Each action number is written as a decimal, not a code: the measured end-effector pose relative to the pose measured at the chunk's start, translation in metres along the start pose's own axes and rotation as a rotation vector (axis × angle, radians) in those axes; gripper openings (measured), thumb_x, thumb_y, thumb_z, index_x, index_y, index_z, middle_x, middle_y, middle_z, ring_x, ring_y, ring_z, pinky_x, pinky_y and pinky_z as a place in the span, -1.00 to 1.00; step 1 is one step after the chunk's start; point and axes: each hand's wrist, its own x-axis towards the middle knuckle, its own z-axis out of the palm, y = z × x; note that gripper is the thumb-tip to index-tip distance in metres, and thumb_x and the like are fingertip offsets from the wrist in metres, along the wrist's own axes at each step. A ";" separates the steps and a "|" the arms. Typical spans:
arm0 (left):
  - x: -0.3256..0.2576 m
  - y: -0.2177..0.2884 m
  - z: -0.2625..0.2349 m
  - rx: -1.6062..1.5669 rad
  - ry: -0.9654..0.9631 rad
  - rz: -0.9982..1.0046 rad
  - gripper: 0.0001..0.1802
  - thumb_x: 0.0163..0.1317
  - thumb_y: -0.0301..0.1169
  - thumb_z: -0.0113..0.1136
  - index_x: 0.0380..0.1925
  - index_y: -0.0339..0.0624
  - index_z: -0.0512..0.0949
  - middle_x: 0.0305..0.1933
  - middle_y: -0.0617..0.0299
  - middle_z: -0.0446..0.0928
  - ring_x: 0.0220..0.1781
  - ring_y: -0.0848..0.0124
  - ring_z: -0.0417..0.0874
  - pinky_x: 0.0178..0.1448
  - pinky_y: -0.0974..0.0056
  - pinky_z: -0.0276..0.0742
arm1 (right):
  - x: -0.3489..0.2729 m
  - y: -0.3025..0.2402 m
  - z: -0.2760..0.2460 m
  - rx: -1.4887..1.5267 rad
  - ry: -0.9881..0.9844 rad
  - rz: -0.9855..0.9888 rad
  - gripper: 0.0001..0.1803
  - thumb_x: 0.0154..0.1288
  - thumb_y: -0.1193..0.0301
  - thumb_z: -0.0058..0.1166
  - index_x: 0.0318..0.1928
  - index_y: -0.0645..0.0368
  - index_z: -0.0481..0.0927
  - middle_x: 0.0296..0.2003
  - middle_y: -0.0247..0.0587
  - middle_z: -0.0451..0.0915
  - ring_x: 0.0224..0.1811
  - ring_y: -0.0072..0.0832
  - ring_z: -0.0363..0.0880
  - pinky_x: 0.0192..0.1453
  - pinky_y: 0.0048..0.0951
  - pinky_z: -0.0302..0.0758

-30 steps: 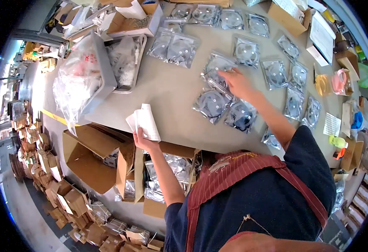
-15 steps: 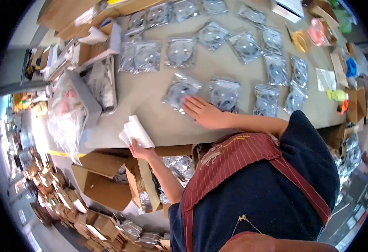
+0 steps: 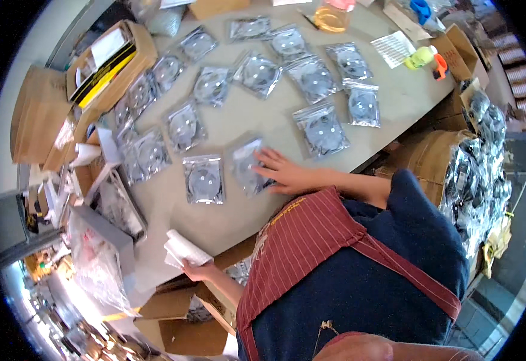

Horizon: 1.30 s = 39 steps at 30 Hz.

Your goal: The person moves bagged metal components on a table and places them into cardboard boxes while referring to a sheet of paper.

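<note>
My right hand [image 3: 284, 171] lies with fingers spread on the right side of a clear zip bag [image 3: 246, 165] holding a grey round part, close to the table's near edge. The bag is slightly blurred. Just left of it lies a similar bag [image 3: 203, 179], untouched. My left hand [image 3: 198, 272] is closed around a white roll of paper or labels [image 3: 186, 249], held at the near table edge. Several more such bags spread across the table, among them one bag [image 3: 322, 130] to the right and another bag [image 3: 184, 125] farther left.
On the left stand a grey bin [image 3: 108, 236] with plastic film and a cardboard box [image 3: 146, 45]. An open carton [image 3: 194, 336] sits below the near edge. A yellow-green bottle [image 3: 420, 57], a paper sheet [image 3: 393, 48] and an amber container [image 3: 331, 18] are at the far right.
The view has turned to the right. My right hand has moved from one bag onto the bag to its right. My left hand still holds the white roll.
</note>
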 end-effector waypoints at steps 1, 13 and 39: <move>0.009 -0.004 -0.004 -0.026 -0.028 0.005 -0.62 0.15 -0.32 0.27 -0.08 -0.34 0.63 -0.04 0.04 0.60 -0.10 0.03 0.63 -0.16 -0.11 0.59 | 0.001 -0.008 -0.006 0.016 0.035 0.018 -0.04 0.23 0.13 0.27 0.53 0.02 0.05 0.55 0.19 -0.20 0.60 0.21 -0.33 0.55 0.31 -0.28; 0.044 -0.024 -0.016 -0.012 -0.096 0.077 -0.67 0.18 -0.32 0.20 -0.11 -0.27 0.60 -0.08 0.10 0.58 -0.14 0.08 0.63 -0.17 -0.10 0.56 | -0.012 0.005 -0.003 -0.376 0.142 0.200 0.08 0.14 -0.22 0.19 0.54 -0.01 0.07 0.56 0.13 -0.23 0.60 0.18 -0.32 0.45 0.52 -0.31; 0.060 -0.031 -0.025 0.262 0.013 0.323 -0.74 0.05 -0.43 0.26 -0.27 -0.37 0.63 -0.21 0.07 0.58 -0.26 0.13 0.56 -0.11 -0.02 0.51 | 0.244 0.219 -0.133 -0.511 0.376 0.579 -0.17 0.42 -0.11 -0.11 0.41 0.31 0.22 0.49 0.23 0.04 0.57 0.06 -0.06 0.53 0.33 -0.23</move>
